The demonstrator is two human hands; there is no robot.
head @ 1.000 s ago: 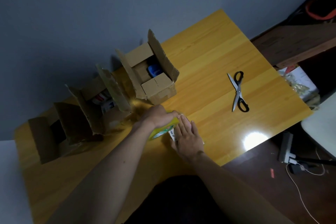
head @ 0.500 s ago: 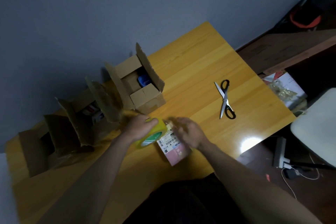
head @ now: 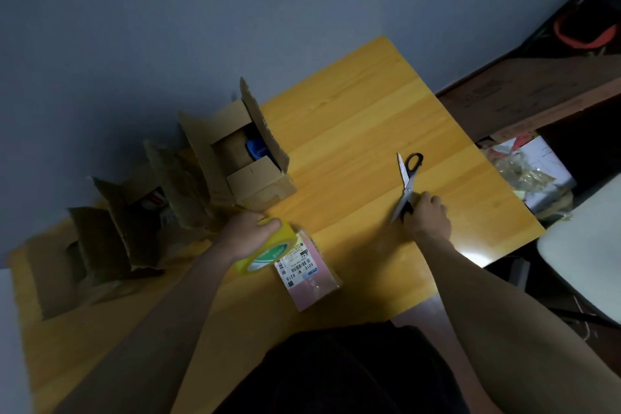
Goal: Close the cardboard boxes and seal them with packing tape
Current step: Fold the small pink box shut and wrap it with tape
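Dim home workroom: yellow wooden table against grey wall, cluttered floor, white chair.

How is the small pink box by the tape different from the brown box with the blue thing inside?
The pink box is closed, with a white barcode label on top; the brown cardboard box stands open, flaps up, with no label in sight. The pink box looks smaller and sits close in front of the person, against the yellow tape roll gripped by the left hand; the brown box sits farther back, untouched. Both rest on the wooden table.
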